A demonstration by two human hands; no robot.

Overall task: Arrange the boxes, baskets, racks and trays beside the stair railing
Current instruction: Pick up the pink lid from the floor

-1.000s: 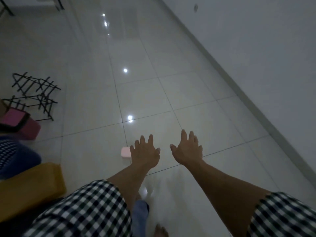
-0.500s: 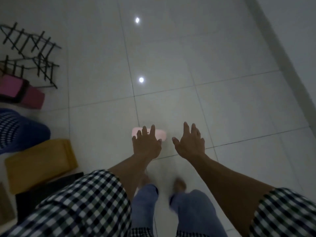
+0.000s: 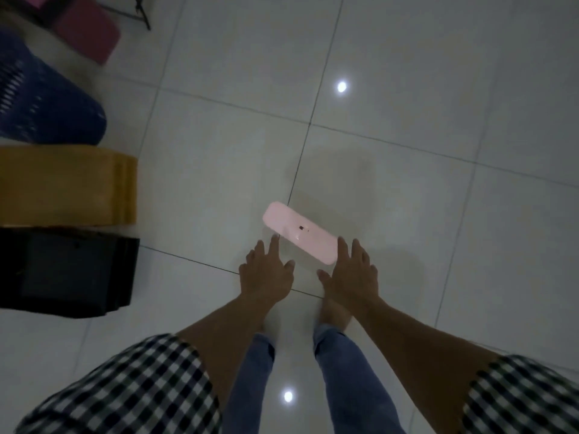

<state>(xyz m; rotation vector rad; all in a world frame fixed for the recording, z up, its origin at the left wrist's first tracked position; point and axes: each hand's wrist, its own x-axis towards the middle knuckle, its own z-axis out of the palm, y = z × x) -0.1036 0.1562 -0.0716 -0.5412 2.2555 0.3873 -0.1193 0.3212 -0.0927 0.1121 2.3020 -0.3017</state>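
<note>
Left hand (image 3: 266, 275) and right hand (image 3: 352, 274) both spread flat, fingers extended, holding nothing, just above a pink tray (image 3: 299, 231) lying on the floor (image 3: 407, 183).

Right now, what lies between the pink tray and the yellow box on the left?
Nothing: in the head view, only bare white floor tile separates the pink tray from the yellow box.

Both hands reach down over the pale tiled floor (image 3: 407, 183) — left hand (image 3: 266, 274) and right hand (image 3: 352, 274) spread, palms down, empty, just short of a pink tray (image 3: 299, 231). Along the left edge: blue basket (image 3: 47, 104), yellow box (image 3: 65, 186), black box (image 3: 65, 270).
</note>
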